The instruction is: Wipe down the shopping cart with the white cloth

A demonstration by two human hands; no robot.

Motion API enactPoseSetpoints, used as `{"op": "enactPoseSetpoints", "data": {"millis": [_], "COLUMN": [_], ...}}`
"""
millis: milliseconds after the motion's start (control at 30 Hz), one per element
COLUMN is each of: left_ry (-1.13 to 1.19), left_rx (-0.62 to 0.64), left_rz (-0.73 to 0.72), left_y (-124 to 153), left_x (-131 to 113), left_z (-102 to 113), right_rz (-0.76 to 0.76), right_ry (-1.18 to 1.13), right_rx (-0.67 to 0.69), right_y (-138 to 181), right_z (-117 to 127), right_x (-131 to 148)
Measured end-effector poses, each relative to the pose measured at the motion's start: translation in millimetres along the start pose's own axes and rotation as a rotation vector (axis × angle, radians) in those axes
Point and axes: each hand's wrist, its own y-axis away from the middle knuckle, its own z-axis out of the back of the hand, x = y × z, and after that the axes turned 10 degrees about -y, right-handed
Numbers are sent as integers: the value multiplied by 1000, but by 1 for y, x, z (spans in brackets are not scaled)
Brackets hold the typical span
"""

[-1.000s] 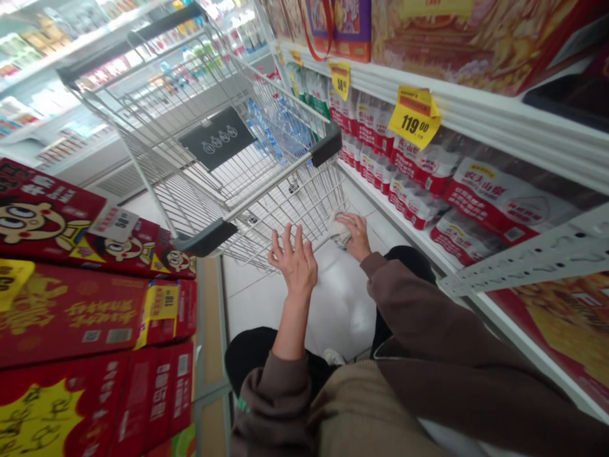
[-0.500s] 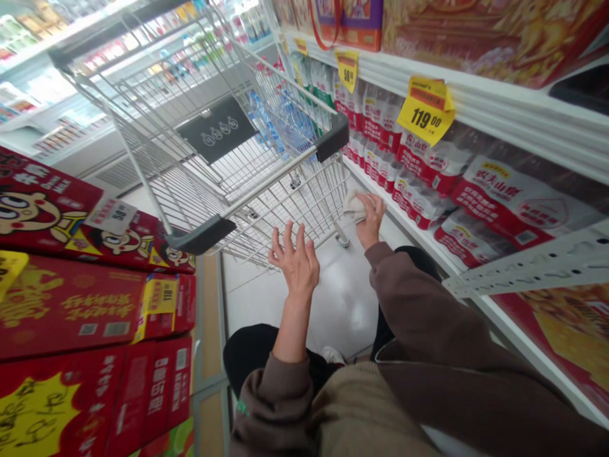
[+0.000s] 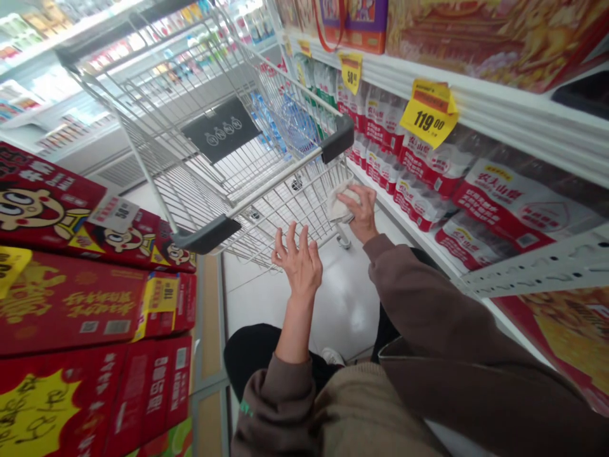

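Observation:
A pale, off-white cloth [image 3: 339, 204] is pinched in my right hand [image 3: 363, 208], held up against or just in front of the wire side of a metal shopping cart [image 3: 280, 190]. My left hand [image 3: 301, 261] has its fingers spread and holds nothing. Its fingertips are near the cart's lower wires; whether they touch cannot be made out. The cart has dark grey corner caps [image 3: 337, 138] and a dark panel [image 3: 220, 130] with printed round marks inside it.
Shrink-wrapped bottle packs [image 3: 504, 197] line the low shelf on the right, under a yellow price tag [image 3: 429, 114]. Stacked red boxes [image 3: 66, 298] stand on the left. Beyond the cart are blue-tinted bottles [image 3: 297, 124] and a lit display shelf [image 3: 42, 70]. White floor [image 3: 342, 298] lies below.
My right hand has moved slightly left with the cloth, closer to the cart's wires. The left hand keeps about the same spread pose. The whole view has shifted a little.

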Motion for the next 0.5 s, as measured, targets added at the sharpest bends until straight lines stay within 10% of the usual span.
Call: {"op": "enactPoseSetpoints", "data": {"millis": [500], "left_ry": [-18], "left_rx": [80], "left_rz": [-19], "left_y": [1], "left_x": [0], "left_z": [14], "right_rz": [-57], "right_ry": [42], "right_rx": [148], "right_y": [1], "right_z": [16], "right_x": [6]}}
